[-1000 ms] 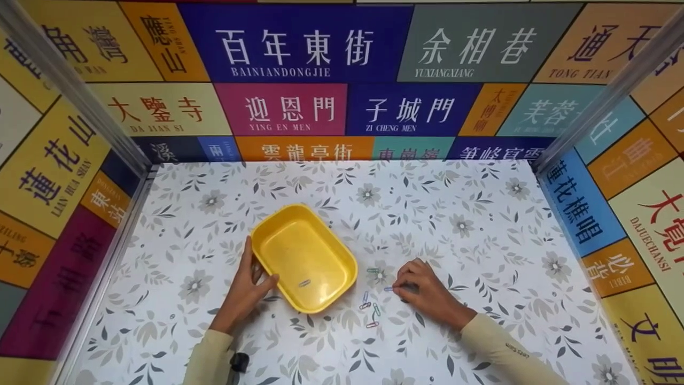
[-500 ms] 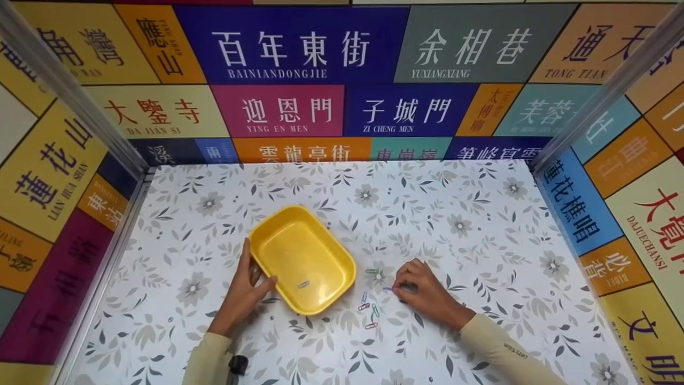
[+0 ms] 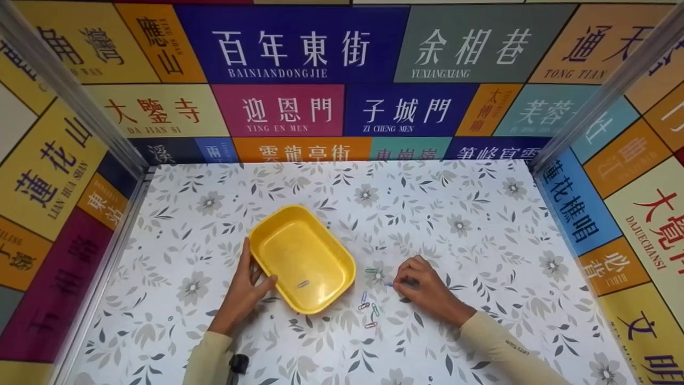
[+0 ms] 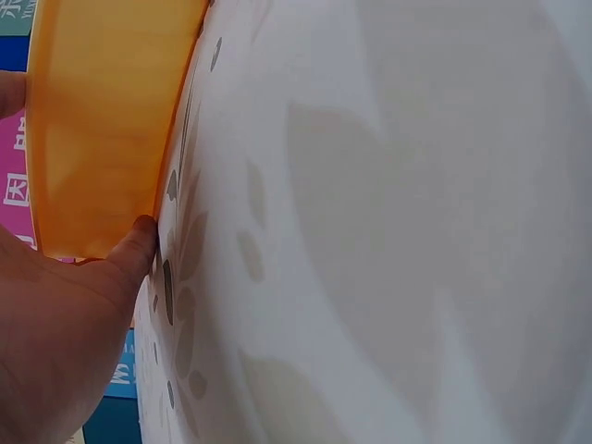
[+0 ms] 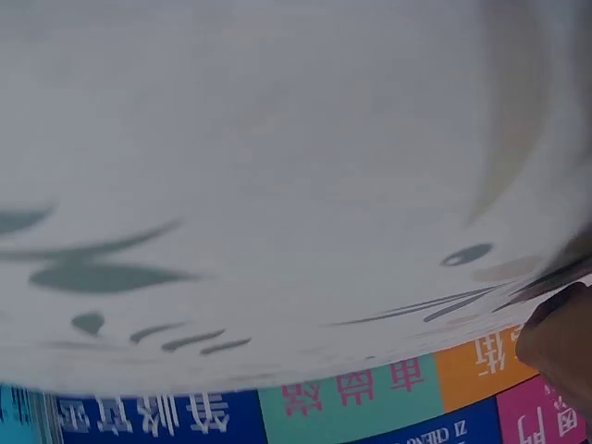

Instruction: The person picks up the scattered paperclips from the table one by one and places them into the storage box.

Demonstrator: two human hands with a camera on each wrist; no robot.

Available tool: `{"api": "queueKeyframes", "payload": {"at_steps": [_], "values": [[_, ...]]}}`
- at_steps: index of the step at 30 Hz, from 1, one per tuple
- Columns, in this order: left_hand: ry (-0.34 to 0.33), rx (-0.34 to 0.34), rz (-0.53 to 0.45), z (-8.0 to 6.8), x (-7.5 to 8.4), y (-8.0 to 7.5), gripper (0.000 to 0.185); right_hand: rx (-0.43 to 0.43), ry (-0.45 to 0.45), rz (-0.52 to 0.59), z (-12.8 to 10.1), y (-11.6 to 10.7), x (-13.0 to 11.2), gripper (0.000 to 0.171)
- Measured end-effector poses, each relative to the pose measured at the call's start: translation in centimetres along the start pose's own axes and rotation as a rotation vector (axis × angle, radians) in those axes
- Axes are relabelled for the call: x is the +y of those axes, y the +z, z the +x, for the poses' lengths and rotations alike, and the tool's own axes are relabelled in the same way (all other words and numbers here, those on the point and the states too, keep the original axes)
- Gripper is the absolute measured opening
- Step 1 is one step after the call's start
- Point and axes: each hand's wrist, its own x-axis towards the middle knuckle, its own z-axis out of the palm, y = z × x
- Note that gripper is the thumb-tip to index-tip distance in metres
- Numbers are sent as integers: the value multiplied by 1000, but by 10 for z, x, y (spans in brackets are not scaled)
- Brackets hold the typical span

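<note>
Pinching blue paper clip (image 3: 389, 284), right hand (image 3: 425, 289) curled.

The right wrist view is a blur of tablecloth (image 5: 277, 166) with only a fingertip of the right hand (image 5: 562, 347) cut off at its lower right edge — the blue paper clip (image 3: 389, 284) it pinches is too small to make out, and the yellow tray (image 4: 102, 129) runs off the left wrist view's top edge.

Left hand (image 4: 55, 342) thumb against yellow tray (image 4: 106, 120) wall, floral tabletop (image 4: 388, 231) alongside
</note>
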Motion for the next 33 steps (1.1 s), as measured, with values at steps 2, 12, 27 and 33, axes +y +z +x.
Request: {"api": "queueKeyframes", "payload": {"at_steps": [2,12,27,33], "values": [[-4,1,3,0,-1,0,114,16,0,14,2,0,0,28],[-28,1,-8,3,0,0,117,18,21,10,15,0,-7,26],[-23,-1,-5,1,1,-1,116,-51,9,0,33,2,-21,18],[-25,-3,-4,0,1,-1,115,-71,25,-30,39,4,-26,20]]}}
